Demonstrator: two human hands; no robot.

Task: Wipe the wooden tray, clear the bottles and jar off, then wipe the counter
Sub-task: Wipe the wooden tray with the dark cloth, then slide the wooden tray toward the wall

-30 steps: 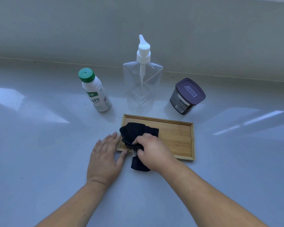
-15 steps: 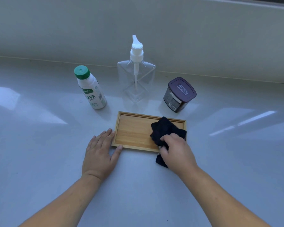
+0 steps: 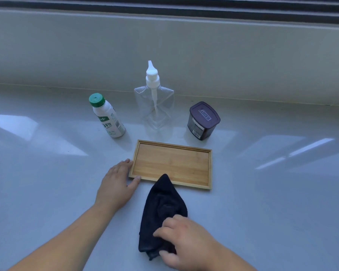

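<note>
A bare wooden tray (image 3: 172, 163) lies on the pale counter (image 3: 272, 202). My left hand (image 3: 117, 182) rests flat on the counter, fingers apart, touching the tray's left end. My right hand (image 3: 188, 245) grips a black cloth (image 3: 160, 210) near the counter's front; the cloth's tip overlaps the tray's front rim. Behind the tray stand a white bottle with a green cap (image 3: 108, 116), a clear pump bottle (image 3: 155, 106) and a dark jar with a purple lid (image 3: 203, 120).
A low wall (image 3: 164, 51) runs along the back of the counter, with a dark window track above it. Bright light patches fall on the counter at the left and right.
My right hand has dragged the black cloth off the tray's right part and back toward me onto the counter. My left hand still steadies the tray's left end.
</note>
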